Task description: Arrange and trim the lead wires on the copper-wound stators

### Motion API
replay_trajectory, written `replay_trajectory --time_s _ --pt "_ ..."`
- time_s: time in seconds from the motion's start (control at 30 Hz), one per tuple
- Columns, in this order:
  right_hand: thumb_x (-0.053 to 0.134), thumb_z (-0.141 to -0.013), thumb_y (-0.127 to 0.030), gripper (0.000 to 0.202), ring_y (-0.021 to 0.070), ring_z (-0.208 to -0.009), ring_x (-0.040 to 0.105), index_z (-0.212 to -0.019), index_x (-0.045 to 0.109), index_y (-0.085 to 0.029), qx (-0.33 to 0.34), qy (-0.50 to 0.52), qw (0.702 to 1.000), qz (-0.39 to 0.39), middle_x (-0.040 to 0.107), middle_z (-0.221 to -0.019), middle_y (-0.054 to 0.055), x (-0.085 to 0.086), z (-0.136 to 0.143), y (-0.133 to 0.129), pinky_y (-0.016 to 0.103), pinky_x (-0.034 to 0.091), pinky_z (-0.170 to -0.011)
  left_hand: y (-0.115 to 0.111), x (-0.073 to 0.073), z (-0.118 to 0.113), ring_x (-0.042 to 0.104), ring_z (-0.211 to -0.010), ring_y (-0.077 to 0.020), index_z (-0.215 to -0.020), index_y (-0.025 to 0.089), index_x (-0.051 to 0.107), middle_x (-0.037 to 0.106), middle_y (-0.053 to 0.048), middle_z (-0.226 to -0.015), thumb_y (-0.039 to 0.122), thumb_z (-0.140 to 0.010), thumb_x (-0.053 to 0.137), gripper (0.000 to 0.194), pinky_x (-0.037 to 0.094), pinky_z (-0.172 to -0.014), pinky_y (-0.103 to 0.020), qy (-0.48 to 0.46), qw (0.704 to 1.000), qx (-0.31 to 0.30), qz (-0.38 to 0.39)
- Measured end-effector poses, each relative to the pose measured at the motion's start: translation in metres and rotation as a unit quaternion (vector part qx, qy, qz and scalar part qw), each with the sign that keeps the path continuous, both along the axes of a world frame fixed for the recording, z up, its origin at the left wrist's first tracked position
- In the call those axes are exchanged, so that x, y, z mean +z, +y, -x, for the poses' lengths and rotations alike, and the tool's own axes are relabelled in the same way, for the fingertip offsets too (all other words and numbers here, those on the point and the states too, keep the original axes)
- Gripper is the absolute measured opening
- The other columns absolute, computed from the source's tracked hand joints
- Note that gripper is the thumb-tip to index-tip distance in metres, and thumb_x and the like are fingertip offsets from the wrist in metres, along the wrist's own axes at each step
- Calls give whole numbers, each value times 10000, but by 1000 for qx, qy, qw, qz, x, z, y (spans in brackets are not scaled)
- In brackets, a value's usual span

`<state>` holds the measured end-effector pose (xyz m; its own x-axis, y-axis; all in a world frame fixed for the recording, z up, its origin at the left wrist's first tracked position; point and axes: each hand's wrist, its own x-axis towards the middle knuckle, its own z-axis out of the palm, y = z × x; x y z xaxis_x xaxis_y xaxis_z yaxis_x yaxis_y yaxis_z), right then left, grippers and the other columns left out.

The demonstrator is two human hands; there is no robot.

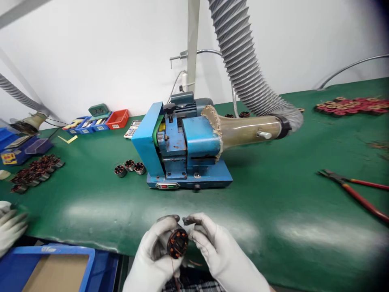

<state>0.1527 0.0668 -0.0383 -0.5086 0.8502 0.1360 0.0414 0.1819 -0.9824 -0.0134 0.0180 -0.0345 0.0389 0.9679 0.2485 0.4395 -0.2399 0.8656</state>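
My left hand (pixel 159 247), in a white glove with dark fingertips, is closed around a motor stator (pixel 178 243). Its open end, with copper windings and dark slots, is turned up toward me. Thin copper wires hang below it. At the stator's right edge, my right hand (pixel 209 239), gloved too, has thumb and fingers pinched on a thin wire lead. Beyond both hands stands a blue belt-driven machine (pixel 203 138) with red and green buttons. Three more stators (pixel 129 165) sit at its left side.
A grey hose (pixel 243 56) joins the machine's clear duct. Red-handled pliers (pixel 349 182) and a pile of red rings (pixel 349 106) lie right. Many stators (pixel 36 172) lie left. A co-worker's gloved hand (pixel 12 227) is above a blue tray (pixel 91 263). Small bins (pixel 118 119) line the back.
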Motion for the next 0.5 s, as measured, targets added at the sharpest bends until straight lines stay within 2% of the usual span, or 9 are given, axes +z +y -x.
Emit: replay_trajectory --time_s 0.07,0.1,0.13,0.2,0.27,0.33,0.4,0.47,0.5 --pt "337 -906 -244 152 108 -695 513 -905 474 -178 -22 -64 992 -107 560 -769 12 -4 0 1 226 381 -655 2 8 0 518 -1093 -144 -912 207 557 594 -17 -1004 156 -755 565 166 467 -896 -206 17 999 -36 -36" --pt "333 -906 -235 162 111 -687 505 -857 476 -177 -30 -86 984 -150 555 -750 10 -5 -1 1 230 370 -646 3 11 0 512 -1092 -119 -868 204 549 595 -7 -966 125 -761 545 133 442 -925 -190 54 993 -41 -92" --pt "332 -905 -231 173 111 -678 498 -819 471 -176 -35 -96 979 -174 551 -739 7 -4 -2 2 230 363 -638 4 12 0 502 -1096 -107 -894 203 538 586 -14 -967 109 -761 536 163 421 -949 -188 106 983 -30 -149" --pt "330 -908 -236 184 106 -659 490 -803 469 -179 -31 -104 982 -157 549 -724 -1 -1 -3 3 221 360 -623 4 10 0 484 -1101 -127 -1047 193 503 528 -64 -1068 138 -732 582 329 425 -943 -209 229 944 28 -235" --pt "339 -910 -253 193 102 -641 488 -794 475 -180 -31 -114 987 -107 551 -717 -6 1 -3 3 211 360 -601 4 2 1 463 -1105 -165 -1165 171 450 444 -114 -1147 230 -688 647 520 452 -901 -235 307 918 71 -239" --pt "340 -909 -251 194 106 -631 495 -791 475 -178 -50 -125 984 -114 554 -706 -3 -2 -1 3 211 361 -584 4 -6 0 491 -1044 -150 -1155 192 452 440 -99 -1117 266 -692 642 506 479 -838 -223 299 926 66 -219" --pt "335 -901 -221 181 121 -622 504 -795 474 -173 -97 -134 967 -192 555 -696 8 -7 4 2 228 362 -579 5 -13 -3 500 -1037 -141 -1081 195 461 465 -80 -1086 218 -708 609 402 483 -821 -222 221 957 63 -179" --pt "330 -890 -204 180 139 -605 503 -798 480 -168 -141 -140 943 -267 552 -679 21 -12 9 0 252 358 -577 5 -16 -8 505 -1033 -137 -893 186 465 499 -52 -1004 144 -703 579 226 483 -806 -219 142 974 94 -151" --pt "326 -889 -207 187 144 -605 503 -802 486 -165 -149 -137 942 -268 554 -682 29 -14 12 0 259 356 -579 5 -16 -10 511 -1016 -134 -852 180 445 499 -48 -987 129 -692 581 215 484 -795 -217 117 976 120 -140"
